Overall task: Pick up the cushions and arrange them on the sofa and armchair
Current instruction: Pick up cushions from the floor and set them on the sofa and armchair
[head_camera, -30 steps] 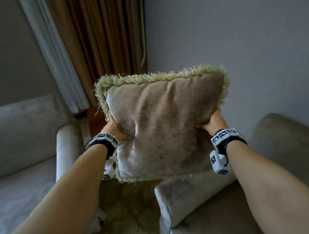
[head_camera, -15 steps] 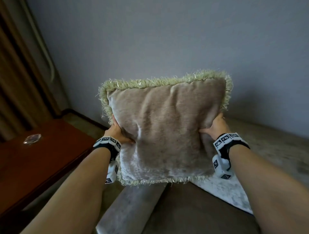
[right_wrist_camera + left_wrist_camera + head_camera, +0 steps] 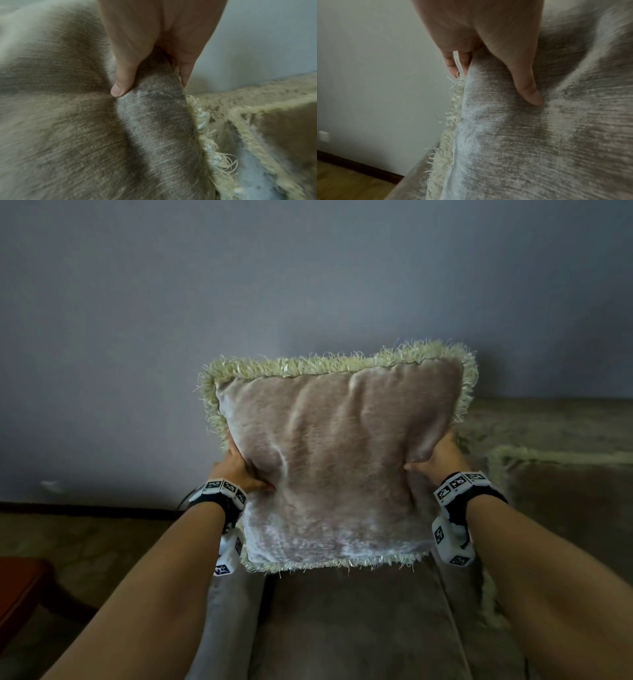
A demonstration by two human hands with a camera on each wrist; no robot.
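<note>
I hold a square beige velvet cushion (image 3: 335,460) with a pale green fringe upright in the air, above the sofa's arm (image 3: 352,621). My left hand (image 3: 239,467) grips its left edge, thumb on the front face (image 3: 530,97), fingers behind the fringe. My right hand (image 3: 442,457) pinches its right edge the same way, thumb (image 3: 120,89) pressed into the fabric. A second fringed cushion (image 3: 565,494) leans against the sofa back (image 3: 548,422) at the right; the right wrist view shows this second cushion (image 3: 283,128) too.
A grey wall (image 3: 308,285) rises behind the sofa. A dark skirting board (image 3: 85,508) and patterned carpet (image 3: 85,542) lie at the left. The corner of a red-brown wooden table (image 3: 20,583) shows at the lower left. A white wall socket (image 3: 323,136) sits low on the wall.
My view has swung right, away from the curtain and the armchair, to face the sofa and the wall. The cushion stays gripped in both hands and now hangs over the sofa's arm.
</note>
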